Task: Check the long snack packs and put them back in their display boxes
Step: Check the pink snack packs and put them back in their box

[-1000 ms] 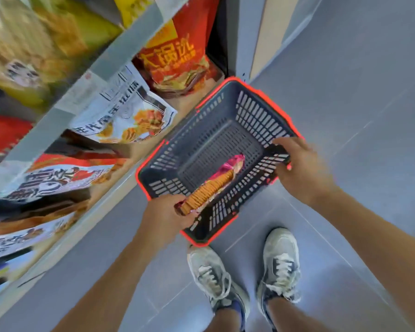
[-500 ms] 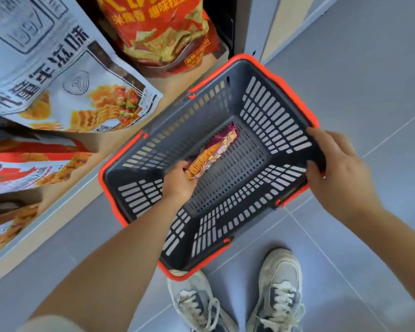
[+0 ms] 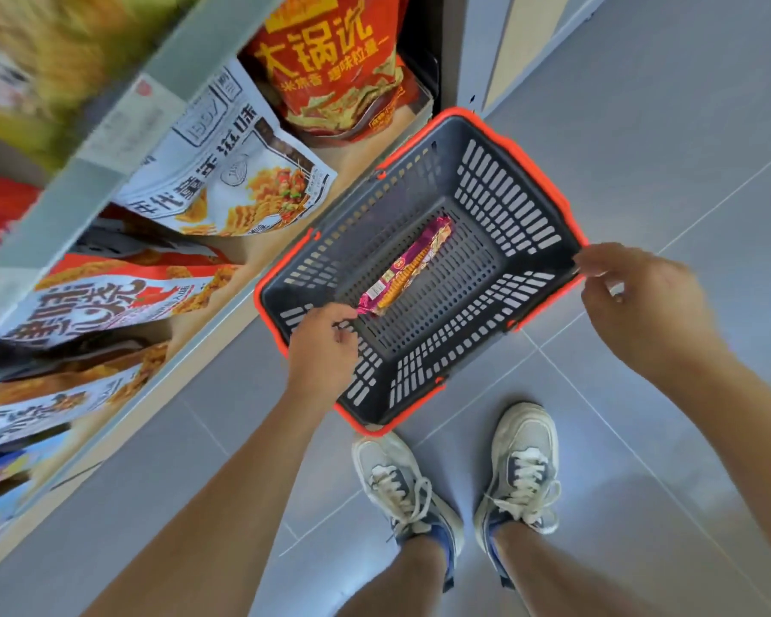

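While flat in basket [image 3: 536, 159], snack pack [image 3: 408, 267] amid slotted walls [image 3: 504, 202].

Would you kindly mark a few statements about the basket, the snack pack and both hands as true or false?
1. One long snack pack lies on the bottom of the shopping basket. True.
2. The basket stands on a shelf. False: it stands on the grey tiled floor, beside the bottom shelf.
3. The right hand is at the basket's orange rim. True.
4. The left hand holds the pack up above the basket. False: the pack lies flat inside it, with the left hand by its near end.
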Available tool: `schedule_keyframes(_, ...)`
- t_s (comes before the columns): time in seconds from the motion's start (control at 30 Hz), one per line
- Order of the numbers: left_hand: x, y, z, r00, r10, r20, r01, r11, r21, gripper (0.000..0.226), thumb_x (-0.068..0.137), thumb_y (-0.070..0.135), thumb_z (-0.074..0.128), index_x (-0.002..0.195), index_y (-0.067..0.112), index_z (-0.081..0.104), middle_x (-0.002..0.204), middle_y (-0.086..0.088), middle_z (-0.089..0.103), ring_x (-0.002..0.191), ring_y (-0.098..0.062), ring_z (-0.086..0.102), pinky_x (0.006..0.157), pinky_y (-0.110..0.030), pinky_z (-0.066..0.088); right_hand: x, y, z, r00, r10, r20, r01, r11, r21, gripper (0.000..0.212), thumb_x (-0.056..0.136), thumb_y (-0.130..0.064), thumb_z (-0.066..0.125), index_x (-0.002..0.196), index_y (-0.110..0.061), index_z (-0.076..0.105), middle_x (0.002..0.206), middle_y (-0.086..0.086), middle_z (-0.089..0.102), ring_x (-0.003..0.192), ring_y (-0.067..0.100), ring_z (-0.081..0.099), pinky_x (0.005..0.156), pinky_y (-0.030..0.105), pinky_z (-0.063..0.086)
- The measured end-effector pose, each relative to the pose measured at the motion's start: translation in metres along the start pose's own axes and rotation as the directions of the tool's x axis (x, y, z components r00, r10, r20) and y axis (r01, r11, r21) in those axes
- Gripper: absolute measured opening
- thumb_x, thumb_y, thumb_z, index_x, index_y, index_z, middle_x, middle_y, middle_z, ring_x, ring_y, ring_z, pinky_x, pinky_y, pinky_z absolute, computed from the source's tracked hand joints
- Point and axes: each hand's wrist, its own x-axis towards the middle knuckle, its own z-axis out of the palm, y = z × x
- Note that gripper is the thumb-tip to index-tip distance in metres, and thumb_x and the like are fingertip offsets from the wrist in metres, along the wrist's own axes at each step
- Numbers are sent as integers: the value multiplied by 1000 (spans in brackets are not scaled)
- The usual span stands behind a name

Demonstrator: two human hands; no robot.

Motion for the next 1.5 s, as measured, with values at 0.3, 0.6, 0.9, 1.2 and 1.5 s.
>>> schedule_keyframes(0.3, -211, 94, -202, 982, 165, -95, -170, 984, -53, 27, 90, 8, 61, 88, 35, 64, 89, 20, 65, 75, 3, 61, 70, -12, 46, -106, -145, -160, 961, -234, 150, 212, 966, 149, 26, 91, -7, 55, 108, -19, 70, 92, 6, 72, 81, 31, 64, 75, 43, 54)
schedule_keyframes(0.6, -379, 235, -443, 792, 440, -423, -482, 876, 9, 23, 91, 16, 54, 100, 16, 74, 88, 7, 70, 71, 9, 63, 71, -6, 47, -203, -293, -392, 896, -444, -9, 430, 862, 270, 24, 91, -8, 57, 93, -28, 71, 73, 2, 69, 64, 22, 61, 67, 34, 46)
schedule_keyframes(0.9, -496, 273, -587, 421, 646, -637, -584, 730, 354, 25, 87, 0, 55, 97, 11, 75, 86, 6, 63, 78, -7, 56, 77, -9, 41, -264, -392, -531, 522, -835, -176, 849, 528, 15, 25, 90, -5, 57, 112, -7, 70, 90, 12, 70, 80, 34, 65, 70, 42, 54)
schedule_keyframes(1.2, -535, 300, -698, 183, 694, -696, -468, 684, 560, 26, 84, -5, 56, 97, 8, 74, 95, -6, 70, 83, -14, 59, 78, -21, 45, -273, -510, -592, 267, -911, -315, 955, 294, -40, 31, 92, -12, 55, 122, -13, 64, 106, 7, 67, 95, 29, 63, 82, 42, 52)
schedule_keyframes(1.5, -522, 309, -817, -8, 742, -671, -260, 646, 718, 27, 85, 6, 59, 110, 5, 69, 111, -15, 65, 105, -36, 59, 90, -36, 41, -272, -642, -653, 164, -867, -471, 973, 219, -65, 50, 93, -42, 48, 135, -15, 52, 121, 7, 60, 110, 22, 56, 92, 40, 46)
